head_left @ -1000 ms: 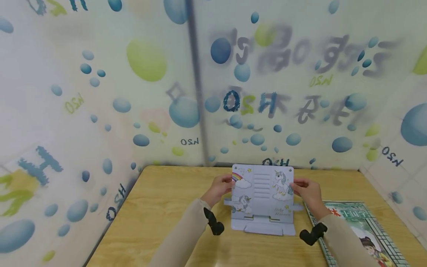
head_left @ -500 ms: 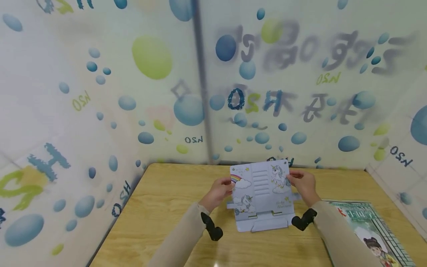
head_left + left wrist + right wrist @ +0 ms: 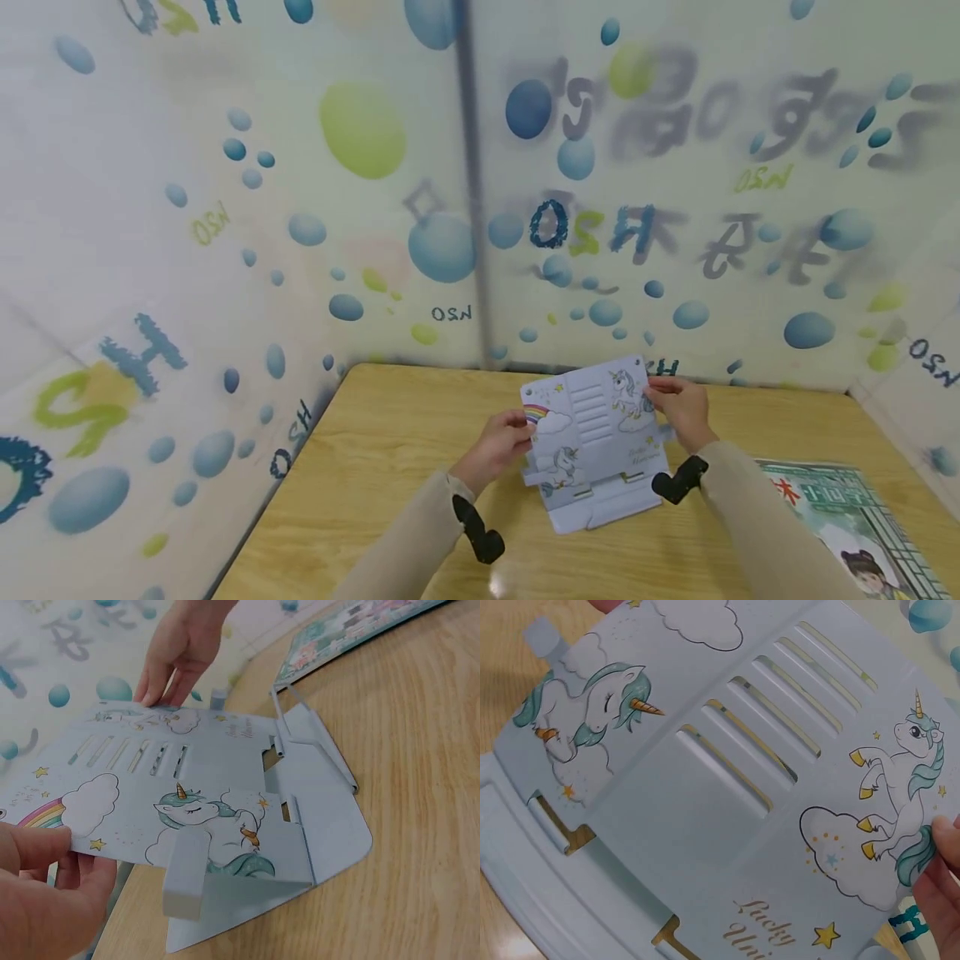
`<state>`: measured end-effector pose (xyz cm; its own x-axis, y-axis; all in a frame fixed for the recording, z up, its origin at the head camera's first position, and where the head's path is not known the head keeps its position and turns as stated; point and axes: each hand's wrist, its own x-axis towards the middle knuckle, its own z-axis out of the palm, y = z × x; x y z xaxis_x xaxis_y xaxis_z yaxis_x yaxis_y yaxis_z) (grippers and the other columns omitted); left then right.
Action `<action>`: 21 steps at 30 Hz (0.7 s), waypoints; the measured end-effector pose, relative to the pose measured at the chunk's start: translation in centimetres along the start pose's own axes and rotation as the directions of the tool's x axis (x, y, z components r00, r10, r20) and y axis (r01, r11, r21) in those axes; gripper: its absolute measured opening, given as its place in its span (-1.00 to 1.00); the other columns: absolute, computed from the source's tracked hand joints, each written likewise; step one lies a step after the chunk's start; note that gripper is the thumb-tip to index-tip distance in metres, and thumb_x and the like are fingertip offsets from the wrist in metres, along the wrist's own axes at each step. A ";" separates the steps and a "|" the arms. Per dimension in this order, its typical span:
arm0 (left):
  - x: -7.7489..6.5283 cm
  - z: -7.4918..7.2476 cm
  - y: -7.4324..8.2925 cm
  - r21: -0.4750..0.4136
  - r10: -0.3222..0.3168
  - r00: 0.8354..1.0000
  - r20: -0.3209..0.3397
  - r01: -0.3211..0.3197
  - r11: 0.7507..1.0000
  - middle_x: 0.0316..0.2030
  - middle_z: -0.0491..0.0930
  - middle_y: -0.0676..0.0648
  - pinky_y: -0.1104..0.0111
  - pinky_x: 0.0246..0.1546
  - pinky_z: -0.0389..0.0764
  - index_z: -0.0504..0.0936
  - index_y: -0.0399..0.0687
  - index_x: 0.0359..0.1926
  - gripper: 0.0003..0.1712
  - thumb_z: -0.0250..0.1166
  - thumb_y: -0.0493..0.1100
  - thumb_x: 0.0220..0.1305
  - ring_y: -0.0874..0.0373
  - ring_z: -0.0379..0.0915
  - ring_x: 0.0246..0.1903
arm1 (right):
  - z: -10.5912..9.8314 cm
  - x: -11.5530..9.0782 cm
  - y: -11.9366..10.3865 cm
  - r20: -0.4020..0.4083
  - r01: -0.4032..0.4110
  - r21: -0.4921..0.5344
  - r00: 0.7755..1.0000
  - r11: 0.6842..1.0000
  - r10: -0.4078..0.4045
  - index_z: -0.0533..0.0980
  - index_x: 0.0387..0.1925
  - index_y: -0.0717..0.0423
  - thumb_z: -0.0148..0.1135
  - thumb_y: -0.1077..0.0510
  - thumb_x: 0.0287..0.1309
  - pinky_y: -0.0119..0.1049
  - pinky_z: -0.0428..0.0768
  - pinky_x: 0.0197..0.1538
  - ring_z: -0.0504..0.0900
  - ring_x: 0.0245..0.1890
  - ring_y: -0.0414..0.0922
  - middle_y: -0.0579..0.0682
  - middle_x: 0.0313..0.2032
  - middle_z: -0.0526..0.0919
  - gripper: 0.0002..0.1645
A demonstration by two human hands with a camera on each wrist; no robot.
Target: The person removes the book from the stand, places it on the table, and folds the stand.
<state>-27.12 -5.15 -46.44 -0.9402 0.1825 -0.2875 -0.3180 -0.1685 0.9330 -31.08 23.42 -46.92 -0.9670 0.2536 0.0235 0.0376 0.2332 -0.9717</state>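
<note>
A white metal book stand [image 3: 596, 437] with unicorn, cloud and rainbow prints leans back above the wooden table, tilted so its right side sits higher in the head view. My left hand [image 3: 493, 450] pinches its left edge beside the rainbow, thumb in front and fingers behind. On the opposite edge, my right hand [image 3: 684, 412] pinches the panel near the standing unicorn's tail. The left wrist view shows the lower ledge [image 3: 330, 795] folded out at the bottom, with a small side arm [image 3: 187, 874] sticking out. Slots run down the panel's middle. The back support is mostly hidden.
A green-covered book [image 3: 840, 492] with a cartoon figure lies on the table [image 3: 390, 467] at the right, partly beneath my right forearm. Walls printed with bubbles [image 3: 442, 248] rise behind the table and along its left side.
The book stand has turned counterclockwise in the head view, its left side dropping and its right side rising. Both hands keep their grip. The head view has shifted slightly.
</note>
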 end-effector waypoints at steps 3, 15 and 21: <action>-0.4 0.4 0.0 -0.025 0.011 0.999 0.035 -0.010 1.000 -0.26 0.42 -0.09 0.29 -0.15 0.50 0.38 -0.44 -0.05 -0.75 0.07 -0.45 0.25 0.16 0.38 -0.32 | -0.1 -0.3 -1.4 0.001 -0.028 -0.077 1.000 0.997 0.029 0.46 0.00 0.41 0.21 0.27 0.13 -0.52 0.55 -0.29 0.51 -0.37 -0.29 0.21 -0.16 0.54 -0.60; -1.1 0.7 -0.4 -0.080 0.014 0.997 0.076 -0.008 0.997 -0.25 0.43 -0.13 0.27 -0.11 0.50 0.35 -0.45 -0.04 -0.75 0.03 -0.48 0.24 0.13 0.43 -0.28 | -1.0 -0.5 -1.3 0.044 0.011 -0.182 0.999 0.983 -0.003 0.47 -0.01 0.39 0.20 0.23 0.15 -0.42 0.58 -0.27 0.55 -0.33 -0.19 0.26 -0.14 0.56 -0.60; -1.6 -0.1 -0.4 -0.088 0.032 0.998 0.061 -0.027 0.996 -0.24 0.41 -0.12 0.30 -0.13 0.48 0.30 -0.49 0.00 -0.69 0.04 -0.45 0.24 0.15 0.39 -0.29 | -2.0 -2.3 -1.7 0.136 0.040 -0.168 0.991 0.985 -0.017 0.44 -0.03 0.48 0.21 0.25 0.12 -0.35 0.60 -0.29 0.55 -0.39 -0.29 0.21 -0.22 0.61 -0.57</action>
<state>-25.53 -5.43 -46.38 -0.9408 0.2357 -0.2435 -0.3021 -0.2576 0.9178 -28.43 24.28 -44.88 -0.9928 0.1197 0.0075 0.0410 0.3974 -0.9167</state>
